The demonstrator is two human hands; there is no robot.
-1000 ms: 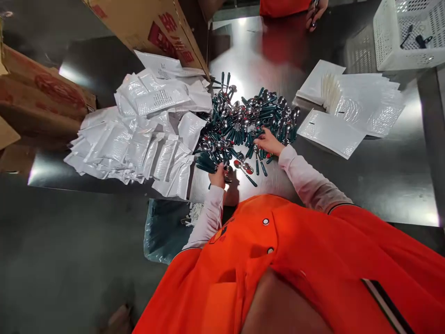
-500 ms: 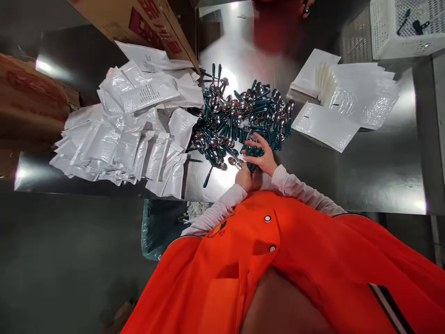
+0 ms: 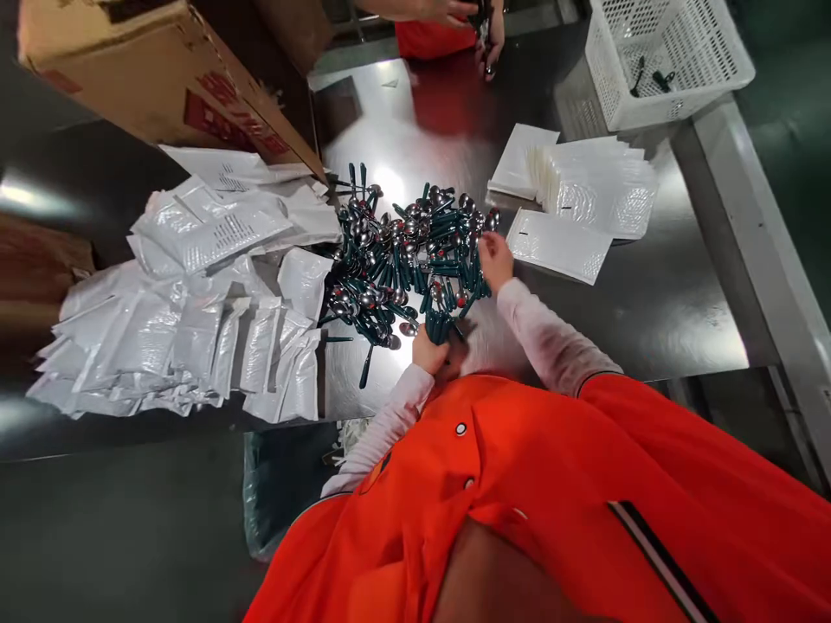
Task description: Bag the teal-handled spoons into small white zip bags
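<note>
A wide pile of metal spoons with dark green handles [image 3: 396, 251] covers the middle of the steel table. At the pile's near edge, close to my body, my left hand [image 3: 428, 350] is closed around a bunch of spoons [image 3: 439, 325], their green handles pressed together. My right hand [image 3: 497, 262] reaches to the pile's right edge, with its fingers curled against the outermost spoons; whatever lies between the fingertips is hidden. One loose spoon [image 3: 366, 367] lies apart at the near left of the pile.
Filled white padded mailers [image 3: 156, 329] heap up on the left beside a cardboard box [image 3: 149, 95]. Flat white mailers [image 3: 564, 247] are stacked at right. A white basket [image 3: 655, 95] stands far right. Across the table, another person's hand [image 3: 447, 12] holds dark objects. A lined bin [image 3: 279, 484] stands below.
My right hand has left the bunch at my left hand and moved right and away to the pile's edge. My left hand keeps the bunch. The camera view has shifted, showing a co-worker's hands.
</note>
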